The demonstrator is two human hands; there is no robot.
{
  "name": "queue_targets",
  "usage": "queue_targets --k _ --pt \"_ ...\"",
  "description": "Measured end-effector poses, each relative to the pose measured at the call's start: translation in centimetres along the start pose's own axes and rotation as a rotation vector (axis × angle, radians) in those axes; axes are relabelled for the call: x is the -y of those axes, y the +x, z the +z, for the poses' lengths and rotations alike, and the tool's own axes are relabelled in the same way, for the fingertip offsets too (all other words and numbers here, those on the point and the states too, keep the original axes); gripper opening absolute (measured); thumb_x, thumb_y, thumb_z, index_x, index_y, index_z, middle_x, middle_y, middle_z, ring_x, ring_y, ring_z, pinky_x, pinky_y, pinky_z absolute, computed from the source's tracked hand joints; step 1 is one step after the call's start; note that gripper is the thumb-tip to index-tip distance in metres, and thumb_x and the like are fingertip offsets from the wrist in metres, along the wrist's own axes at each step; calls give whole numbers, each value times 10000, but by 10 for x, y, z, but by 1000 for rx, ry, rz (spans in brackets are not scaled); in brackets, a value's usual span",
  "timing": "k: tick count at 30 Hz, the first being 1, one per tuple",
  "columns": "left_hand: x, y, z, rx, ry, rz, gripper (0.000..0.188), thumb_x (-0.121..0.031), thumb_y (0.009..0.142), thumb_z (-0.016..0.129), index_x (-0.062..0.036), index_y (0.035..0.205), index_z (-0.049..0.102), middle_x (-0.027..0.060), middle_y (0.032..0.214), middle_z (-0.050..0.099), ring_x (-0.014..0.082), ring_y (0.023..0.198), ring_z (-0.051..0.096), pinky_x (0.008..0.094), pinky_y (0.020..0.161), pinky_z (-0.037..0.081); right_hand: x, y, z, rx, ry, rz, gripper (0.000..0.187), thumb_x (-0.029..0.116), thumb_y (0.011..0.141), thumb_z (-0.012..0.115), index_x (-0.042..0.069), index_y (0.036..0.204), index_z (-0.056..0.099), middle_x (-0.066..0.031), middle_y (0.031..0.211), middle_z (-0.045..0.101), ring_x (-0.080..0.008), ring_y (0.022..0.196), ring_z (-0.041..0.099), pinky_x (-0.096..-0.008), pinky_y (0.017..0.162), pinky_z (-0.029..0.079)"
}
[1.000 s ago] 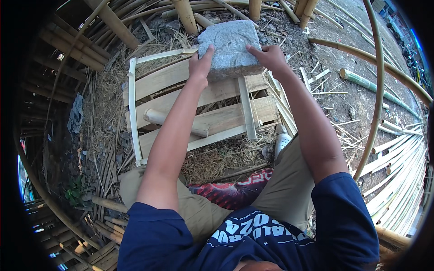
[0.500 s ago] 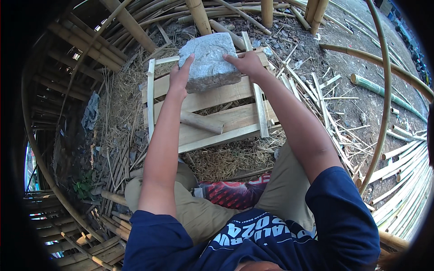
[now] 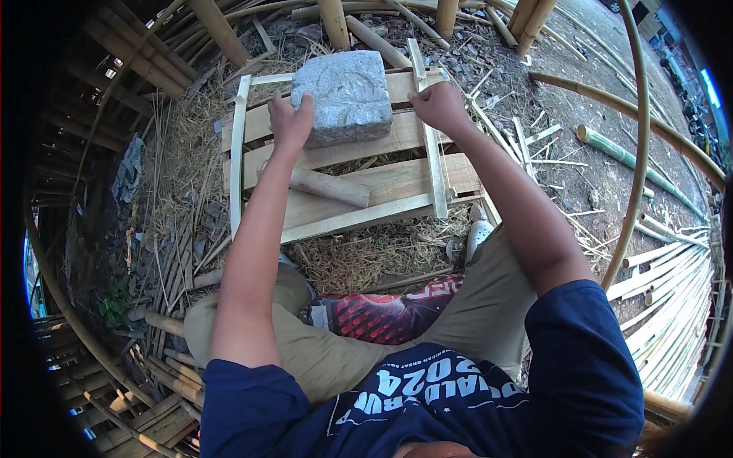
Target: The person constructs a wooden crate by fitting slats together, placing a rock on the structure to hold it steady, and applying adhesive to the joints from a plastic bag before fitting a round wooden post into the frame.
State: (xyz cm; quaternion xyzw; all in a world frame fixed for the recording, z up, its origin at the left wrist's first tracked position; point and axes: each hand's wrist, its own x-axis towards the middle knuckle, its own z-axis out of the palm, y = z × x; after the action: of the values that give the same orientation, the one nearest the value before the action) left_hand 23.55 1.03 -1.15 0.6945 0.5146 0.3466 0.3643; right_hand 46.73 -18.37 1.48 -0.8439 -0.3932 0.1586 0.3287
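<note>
A rough grey stone block (image 3: 342,90) rests on the far part of a low frame of pale wooden slats (image 3: 405,177). My left hand (image 3: 292,122) is at the block's left side, its fingers curled and its thumb against the block. Apart from the block, my right hand (image 3: 440,107) is closed over the right wooden strip (image 3: 435,164) of the frame. Its fingertips meet the strip's edge, but what they hold, if anything, is hidden. A short bamboo piece (image 3: 330,188) lies across the slats nearer to me.
Under my legs lies a red and black printed sack (image 3: 374,317). Dry shavings (image 3: 359,259) cover the ground before it. Bamboo poles (image 3: 333,23) stand beyond the frame. To the right are a green bamboo pole (image 3: 641,168), a curved pole (image 3: 640,153) and a heap of split strips (image 3: 672,305).
The stone block has come down onto the slats. My right hand has left it and moved right to the strip; my left hand stays at its left side. The view has shifted slightly.
</note>
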Motion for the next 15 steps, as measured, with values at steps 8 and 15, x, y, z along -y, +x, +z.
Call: queue_targets --k 8,15 --pt "-89 -100 -2 360 89 639 389 -86 875 724 -42 1260 694 168 1259 686 316 1237 646 409 1092 485 -57 -45 -6 105 -426 -107 408 374 816 847 -28 788 784 -223 774 746 -378 735 743 -456 776 606" --pt "-59 -206 48 626 489 524 378 -137 826 824 -48 1181 733 150 1184 700 323 1162 664 442 1009 536 -61 -77 -6 195 -431 -52 650 504 696 905 -97 850 709 -289 860 727 -420 872 748 -467 817 611"
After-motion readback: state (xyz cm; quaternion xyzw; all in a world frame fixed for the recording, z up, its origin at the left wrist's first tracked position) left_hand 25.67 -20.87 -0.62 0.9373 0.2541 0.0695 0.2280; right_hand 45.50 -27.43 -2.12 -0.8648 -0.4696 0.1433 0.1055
